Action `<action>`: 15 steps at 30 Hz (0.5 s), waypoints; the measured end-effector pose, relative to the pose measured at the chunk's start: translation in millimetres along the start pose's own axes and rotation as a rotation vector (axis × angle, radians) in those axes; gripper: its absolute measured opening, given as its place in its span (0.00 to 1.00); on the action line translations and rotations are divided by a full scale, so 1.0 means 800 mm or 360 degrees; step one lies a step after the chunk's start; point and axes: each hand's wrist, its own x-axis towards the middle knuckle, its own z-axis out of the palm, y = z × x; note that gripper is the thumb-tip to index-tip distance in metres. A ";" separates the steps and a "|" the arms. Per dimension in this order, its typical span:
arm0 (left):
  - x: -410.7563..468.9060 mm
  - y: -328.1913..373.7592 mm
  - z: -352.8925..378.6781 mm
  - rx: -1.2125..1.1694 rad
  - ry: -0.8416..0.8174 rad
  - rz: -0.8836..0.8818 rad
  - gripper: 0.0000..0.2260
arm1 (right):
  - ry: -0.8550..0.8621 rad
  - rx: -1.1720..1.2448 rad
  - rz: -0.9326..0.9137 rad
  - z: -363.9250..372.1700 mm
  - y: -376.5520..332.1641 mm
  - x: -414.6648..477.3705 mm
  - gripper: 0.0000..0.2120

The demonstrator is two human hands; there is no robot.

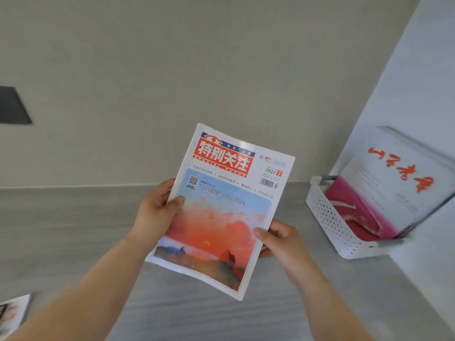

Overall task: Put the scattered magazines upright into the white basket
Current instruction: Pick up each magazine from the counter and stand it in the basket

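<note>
1. The person holds one magazine point(219, 212) in the air over the grey counter point(73, 230), cover toward the camera, with the top edge tilted a little to the right.
2. The left hand point(157, 212) is closed on the left edge of the magazine: the thumb presses on the cover and the other fingers are behind it. I think this grip keeps the thin paper from bending over.
3. The right hand point(280, 239) is closed on the lower right edge, again thumb in front and fingers behind. With two hands on opposite edges the cover stays rather flat, although the bottom corner curls a little.
4. The basket point(330, 217) stands on the counter at the right, against the white side wall point(423, 70), near the magazine but apart from it.
5. In the basket there is already a white magazine point(403, 180) with red writing, and something dark pink in front of it. They lean to the right against the wall, so they are more tilted than truly upright.
6. One more magazine point(12, 313) lies flat at the bottom left corner, only partly in view, so the task is not finished.
7. My judgement: the next move needs to carry the held magazine to the right and lower it with the bottom edge first into the free space at the left of the basket. The soft paper may buckle if it hits the rim.
</note>
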 end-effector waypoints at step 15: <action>0.080 0.114 0.371 -0.0008 -0.0249 0.0245 0.13 | 0.1135 -0.0243 -0.0291 -0.276 0.019 0.011 0.07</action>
